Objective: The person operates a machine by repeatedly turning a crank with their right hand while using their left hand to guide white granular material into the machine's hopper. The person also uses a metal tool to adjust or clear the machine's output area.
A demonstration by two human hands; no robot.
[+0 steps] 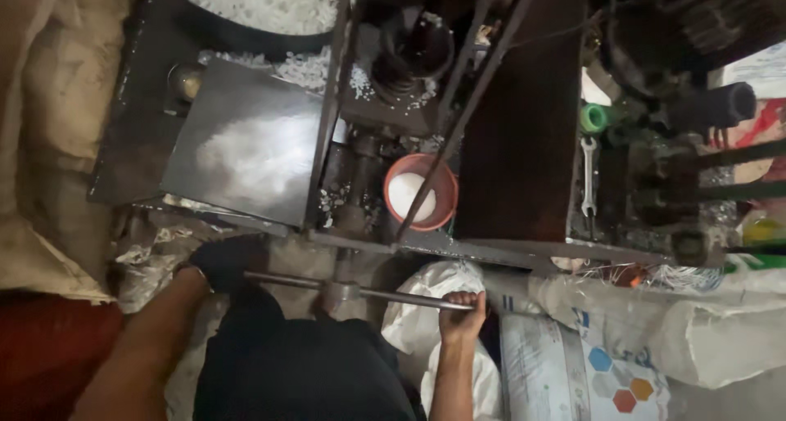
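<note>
Hands first, from the head view: our right hand (461, 308) clenches its fingers around one end of a horizontal steel bar (360, 291), and our gloved left hand (225, 261) grips the other end. The bar's long axis runs left to right through a hub (342, 294) below the machine frame (524, 143), between both arms. Beyond it sit an orange bowl (420, 192), a dark tray (246, 151), a wrench (588, 175) and a white sack (573, 364) crowding our right.

My left hand (223, 261) wears a dark glove (black, I think); my right hand (462, 313) is bare, both forearms uncovered.
</note>
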